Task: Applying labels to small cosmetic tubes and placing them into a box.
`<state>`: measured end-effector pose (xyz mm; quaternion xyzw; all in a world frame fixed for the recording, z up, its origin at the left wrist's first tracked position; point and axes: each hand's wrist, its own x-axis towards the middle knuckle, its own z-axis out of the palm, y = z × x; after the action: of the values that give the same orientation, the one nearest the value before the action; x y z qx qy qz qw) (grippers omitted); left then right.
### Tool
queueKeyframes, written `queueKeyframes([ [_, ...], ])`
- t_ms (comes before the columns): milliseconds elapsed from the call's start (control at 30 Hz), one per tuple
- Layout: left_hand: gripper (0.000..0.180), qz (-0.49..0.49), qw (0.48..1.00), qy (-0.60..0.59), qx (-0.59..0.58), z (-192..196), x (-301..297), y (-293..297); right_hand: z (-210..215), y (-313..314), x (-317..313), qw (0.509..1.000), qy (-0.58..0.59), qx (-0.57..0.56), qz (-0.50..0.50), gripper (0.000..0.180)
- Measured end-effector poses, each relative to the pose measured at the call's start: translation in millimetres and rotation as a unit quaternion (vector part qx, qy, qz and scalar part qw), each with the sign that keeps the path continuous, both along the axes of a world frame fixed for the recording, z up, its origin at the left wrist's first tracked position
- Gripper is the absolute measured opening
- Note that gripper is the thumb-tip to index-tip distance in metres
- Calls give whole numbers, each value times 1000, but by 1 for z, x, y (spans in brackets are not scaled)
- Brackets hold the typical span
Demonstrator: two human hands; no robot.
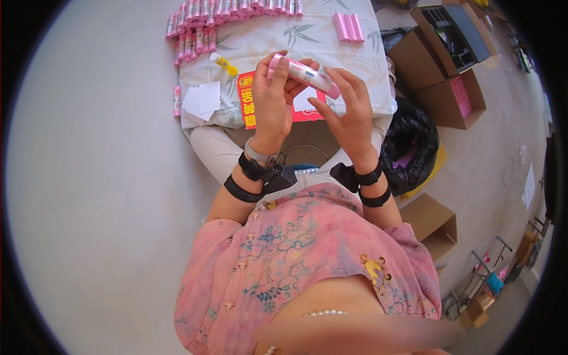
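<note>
Both my hands hold one pink tube [307,76] with a white label, lifted above a small table [361,56] covered in a leaf-patterned cloth. My left hand [275,97] grips the tube's left end with fingers wrapped around it. My right hand [349,109] supports the tube's right end, fingertips on the label. Below the tube lies a red printed sheet [247,97] and a small white slip [305,102].
Rows of several pink tubes [225,12] line the table's far edge, and three more [348,26] lie at the right. A yellow glue stick [223,64] and white paper slips [201,99] sit on the left. Open cardboard boxes [449,65] and a black bag [411,142] stand to the right.
</note>
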<state>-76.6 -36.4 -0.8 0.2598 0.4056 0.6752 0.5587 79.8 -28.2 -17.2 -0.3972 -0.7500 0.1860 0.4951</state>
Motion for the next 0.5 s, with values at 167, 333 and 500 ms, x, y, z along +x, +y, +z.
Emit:
queueKeyframes([
  [167, 35, 8, 1000, 2, -2, -2, 5, -3, -8, 1, -3, 1000, -17, 2, -13, 51],
  [333, 53, -51, 996, 54, 50, -1, -7, -2, -10, 3, 7, 1000, 3, -23, 4, 45],
  [500, 53, -153, 805, 540, 192, 22, -44, -1, 4, 4, 17, 996, -78, 23, 31, 39],
])
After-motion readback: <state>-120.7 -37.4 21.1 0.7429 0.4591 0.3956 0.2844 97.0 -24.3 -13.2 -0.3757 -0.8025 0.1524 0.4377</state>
